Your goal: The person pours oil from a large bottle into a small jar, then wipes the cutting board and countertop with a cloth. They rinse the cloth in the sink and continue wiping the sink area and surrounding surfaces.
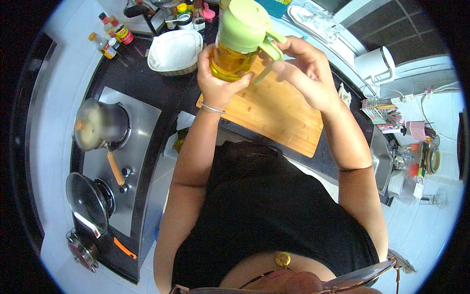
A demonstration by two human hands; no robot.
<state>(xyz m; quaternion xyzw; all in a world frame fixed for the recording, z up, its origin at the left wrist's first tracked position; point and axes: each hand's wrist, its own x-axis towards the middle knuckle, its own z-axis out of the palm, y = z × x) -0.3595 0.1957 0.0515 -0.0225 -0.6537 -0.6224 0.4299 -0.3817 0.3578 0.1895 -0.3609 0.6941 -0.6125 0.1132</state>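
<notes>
A clear oil bottle (230,63) with golden oil in it and a light green cap (245,24) is held up over the far left part of a wooden cutting board (289,122). My left hand (217,87) wraps round its lower body, with the thumb across the front. At the bottle's right side, my right hand (313,73) has curled fingers on the green handle (270,49). The thumb is near the handle's lower end, and some of the fingers are hidden behind it. The bottle leans slightly.
Left of the bottle stands a basket lined in white (175,51), with several sauce bottles (105,46) beyond. A lidded pot (100,125) and a dark pan (87,203) sit by the steel stove (142,122). A sink (379,157) lies right.
</notes>
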